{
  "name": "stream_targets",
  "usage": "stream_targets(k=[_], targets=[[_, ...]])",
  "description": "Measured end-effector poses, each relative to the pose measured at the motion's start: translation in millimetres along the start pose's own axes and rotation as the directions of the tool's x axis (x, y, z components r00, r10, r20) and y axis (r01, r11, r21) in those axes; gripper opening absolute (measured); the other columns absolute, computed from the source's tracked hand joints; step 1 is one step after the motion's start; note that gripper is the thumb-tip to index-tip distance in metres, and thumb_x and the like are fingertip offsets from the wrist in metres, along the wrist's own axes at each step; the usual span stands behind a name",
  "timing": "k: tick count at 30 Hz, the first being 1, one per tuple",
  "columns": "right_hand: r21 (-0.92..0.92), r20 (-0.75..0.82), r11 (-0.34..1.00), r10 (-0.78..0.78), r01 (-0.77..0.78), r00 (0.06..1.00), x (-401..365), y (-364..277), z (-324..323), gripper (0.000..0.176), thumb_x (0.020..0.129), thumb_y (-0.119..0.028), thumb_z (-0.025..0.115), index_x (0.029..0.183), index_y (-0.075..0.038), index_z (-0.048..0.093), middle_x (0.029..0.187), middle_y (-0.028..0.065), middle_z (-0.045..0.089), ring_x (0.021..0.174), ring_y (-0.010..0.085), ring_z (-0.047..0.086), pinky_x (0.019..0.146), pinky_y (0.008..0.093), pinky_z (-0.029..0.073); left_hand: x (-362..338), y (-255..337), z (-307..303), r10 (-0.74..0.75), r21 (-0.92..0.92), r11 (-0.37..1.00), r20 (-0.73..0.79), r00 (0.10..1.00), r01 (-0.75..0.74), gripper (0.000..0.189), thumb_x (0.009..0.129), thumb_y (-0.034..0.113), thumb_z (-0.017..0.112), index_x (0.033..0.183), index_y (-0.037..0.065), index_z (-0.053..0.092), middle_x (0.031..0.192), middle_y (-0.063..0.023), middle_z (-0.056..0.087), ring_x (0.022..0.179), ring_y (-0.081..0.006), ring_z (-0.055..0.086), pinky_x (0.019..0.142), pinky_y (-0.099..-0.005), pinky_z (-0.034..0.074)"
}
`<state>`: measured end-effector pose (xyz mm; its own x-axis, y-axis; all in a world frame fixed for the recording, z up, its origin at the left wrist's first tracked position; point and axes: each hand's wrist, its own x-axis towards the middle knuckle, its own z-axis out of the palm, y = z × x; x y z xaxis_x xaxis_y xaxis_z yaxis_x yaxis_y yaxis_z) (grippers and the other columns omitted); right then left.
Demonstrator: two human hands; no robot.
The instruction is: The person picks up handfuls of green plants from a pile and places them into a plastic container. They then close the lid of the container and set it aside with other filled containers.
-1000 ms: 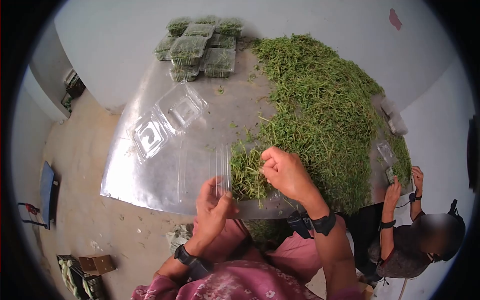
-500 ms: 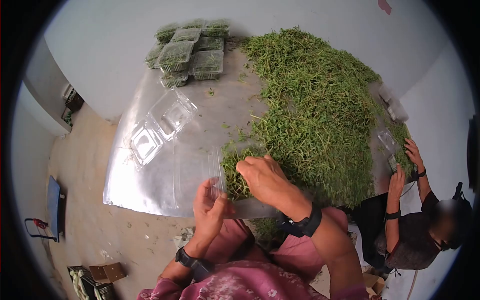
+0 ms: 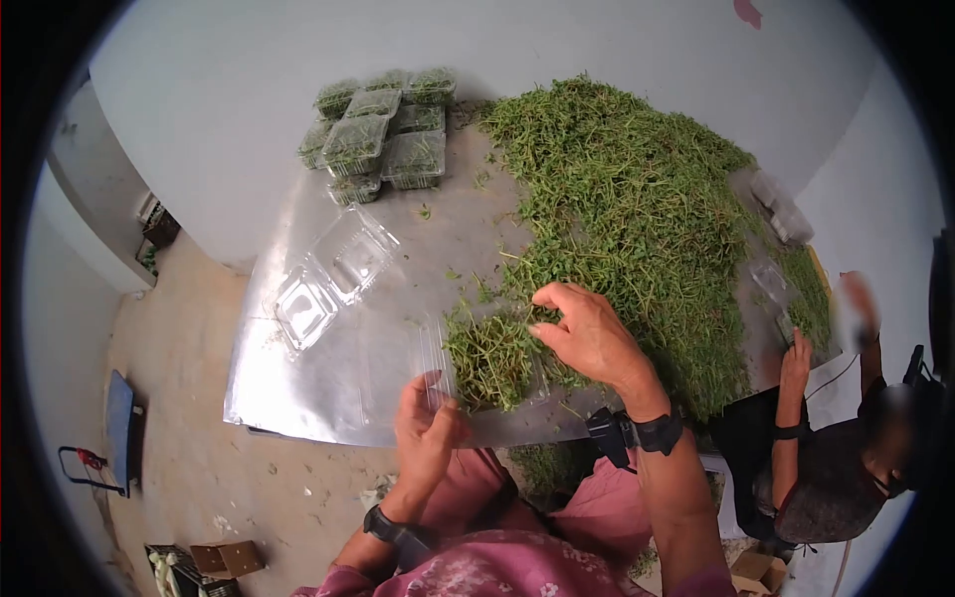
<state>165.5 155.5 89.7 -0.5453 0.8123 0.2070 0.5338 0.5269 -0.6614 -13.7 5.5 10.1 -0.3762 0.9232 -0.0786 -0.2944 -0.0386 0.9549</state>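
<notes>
A clear plastic box filled with green stems lies near the table's front edge. My left hand pinches the near left part of the box between thumb and fingers. To the right of the stems, my right hand is raised with thumb and fingers apart, holding nothing I can see. Behind and right of it spreads a large heap of greens. An open, unfilled clear box lies on the metal table to the left.
Filled, closed boxes are stacked at the table's back left. At the right, a co-worker has hands near another clear box and some greens. More stacked boxes stand by the right wall. A blue cart is on the floor at left.
My right hand has moved right and opened, off the stems, which now show more fully in the box. A hand of the co-worker has lifted away from the greens. The view has shifted slightly.
</notes>
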Motion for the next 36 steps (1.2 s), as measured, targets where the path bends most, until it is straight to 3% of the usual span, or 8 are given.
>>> stream_targets(k=[2, 7, 11, 18, 21, 25, 34, 36], targets=[[-0.052, 0.038, 0.999, -0.006, 0.008, 0.999, -3.9, 16.8, 13.7, 0.034, 0.080, -0.013, 0.069, 0.109, -0.001, 0.056, 0.103, 0.0205, 0.064, 0.084, 0.0289, 0.065, 0.070, 0.0401, 0.050, 0.8, 0.7, -0.5, 0.004, -0.008, 1.000, 0.000, 1.000, -0.004, 0.035, 0.091, 0.003, 0.052, 0.124, -0.001, 0.042, 0.068, -0.0036, 0.055, 0.052, -0.0119, 0.053, 0.048, -0.0249, 0.043], [0.028, 0.072, 0.996, 0.081, -0.083, 0.994, -3.0, 13.8, 19.5, 0.021, 0.079, -0.006, 0.066, 0.096, 0.001, 0.056, 0.068, 0.0157, 0.063, 0.064, 0.0306, 0.063, 0.062, 0.0386, 0.048, 0.1, -0.6, -0.9, 0.011, -0.022, 1.000, -0.015, 1.000, -0.011, 0.035, 0.091, 0.002, 0.052, 0.124, -0.001, 0.042, 0.069, -0.0040, 0.056, 0.052, -0.0124, 0.053, 0.049, -0.0254, 0.044], [-0.022, -0.030, 0.999, -0.043, 0.042, 0.999, -3.1, 19.7, 21.8, 0.004, 0.078, 0.000, 0.059, 0.080, 0.000, 0.056, 0.071, 0.0198, 0.058, 0.066, 0.0375, 0.059, 0.059, 0.0407, 0.047, 0.4, -4.6, -0.1, 0.008, -0.013, 1.000, -0.042, 0.999, -0.008, 0.035, 0.090, 0.003, 0.053, 0.124, 0.000, 0.043, 0.071, -0.0041, 0.055, 0.052, -0.0127, 0.053, 0.048, -0.0257, 0.045], [0.021, -0.214, 0.964, -0.255, 0.266, 0.943, -3.0, -3.0, 21.7, 0.004, 0.083, 0.002, 0.054, 0.086, 0.000, 0.052, 0.079, 0.0176, 0.057, 0.071, 0.0404, 0.058, 0.060, 0.0455, 0.046, 1.3, -7.7, 2.9, 0.069, 0.048, 0.997, -0.050, 0.996, -0.066, 0.032, 0.090, 0.005, 0.053, 0.121, -0.001, 0.045, 0.071, -0.0021, 0.052, 0.051, -0.0096, 0.050, 0.045, -0.0233, 0.042], [0.017, -0.080, 0.958, -0.283, 0.286, 0.956, -7.7, -7.9, 35.6, 0.003, 0.084, 0.000, 0.053, 0.086, -0.003, 0.053, 0.082, 0.0135, 0.055, 0.077, 0.0356, 0.058, 0.066, 0.0431, 0.046, 1.1, -7.8, 3.3, 0.072, 0.053, 0.996, -0.052, 0.996, -0.069, 0.032, 0.090, 0.005, 0.052, 0.121, -0.001, 0.045, 0.072, -0.0022, 0.051, 0.051, -0.0095, 0.050, 0.044, -0.0230, 0.041], [-0.264, 0.086, 0.887, -0.371, 0.380, 0.925, -15.7, 5.7, 60.5, 0.004, 0.083, -0.007, 0.051, 0.083, -0.008, 0.055, 0.087, 0.0063, 0.054, 0.091, 0.0234, 0.054, 0.082, 0.0374, 0.039, -0.4, -6.4, 3.1, 0.064, 0.071, 0.996, -0.047, 0.997, -0.060, 0.033, 0.090, 0.005, 0.052, 0.121, -0.001, 0.045, 0.072, -0.0021, 0.051, 0.050, -0.0094, 0.049, 0.043, -0.0226, 0.041], [-0.270, -0.083, 0.887, -0.408, 0.374, 0.909, -9.0, -11.4, 45.0, 0.004, 0.080, -0.004, 0.053, 0.083, -0.006, 0.054, 0.089, 0.0088, 0.053, 0.091, 0.0244, 0.054, 0.081, 0.0399, 0.039, -0.7, -5.5, 3.9, 0.070, 0.058, 0.996, -0.043, 0.997, -0.067, 0.032, 0.089, 0.005, 0.053, 0.120, -0.001, 0.046, 0.071, -0.0024, 0.051, 0.049, -0.0094, 0.049, 0.043, -0.0231, 0.041], [-0.298, 0.060, 0.863, -0.410, 0.409, 0.910, -9.5, 0.6, 61.0, 0.004, 0.079, -0.004, 0.054, 0.083, -0.005, 0.054, 0.088, 0.0089, 0.052, 0.090, 0.0245, 0.054, 0.081, 0.0399, 0.040, -0.1, -5.4, 2.6, 0.067, 0.067, 0.996, -0.037, 0.997, -0.065, 0.032, 0.089, 0.005, 0.053, 0.120, -0.001, 0.046, 0.071, -0.0026, 0.052, 0.049, -0.0094, 0.049, 0.042, -0.0231, 0.041]])
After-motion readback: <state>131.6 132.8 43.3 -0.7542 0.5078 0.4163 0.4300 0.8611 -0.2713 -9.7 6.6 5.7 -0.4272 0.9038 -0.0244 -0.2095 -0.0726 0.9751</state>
